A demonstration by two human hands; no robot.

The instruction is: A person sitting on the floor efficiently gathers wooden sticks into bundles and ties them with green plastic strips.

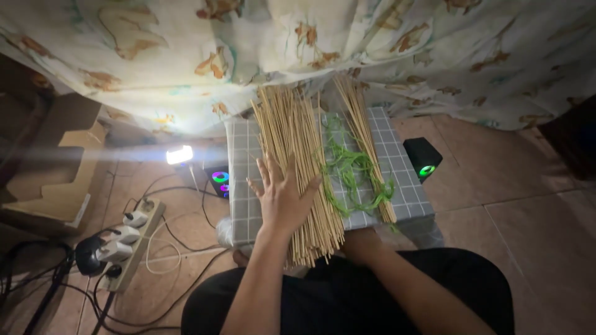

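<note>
My left hand [282, 195] lies flat, fingers spread, on top of a wide pile of thin bamboo sticks [297, 139] that runs lengthwise down a small table with a grey checked cloth [400, 174]. A narrower bundle of sticks [363, 124] lies to the right, with a tangle of green strings [351, 167] draped between and over the two. My right forearm reaches to the table's near edge; the right hand [359, 239] sits low there, partly hidden under the stick ends, and what it holds cannot be seen.
A floral curtain [310, 43] hangs behind the table. On the tiled floor at left are a power strip [127, 239] with plugs and cables, a cardboard box [56, 161], and a bright lamp [179, 154]. Two small dark devices with glowing rings [423, 158] flank the table.
</note>
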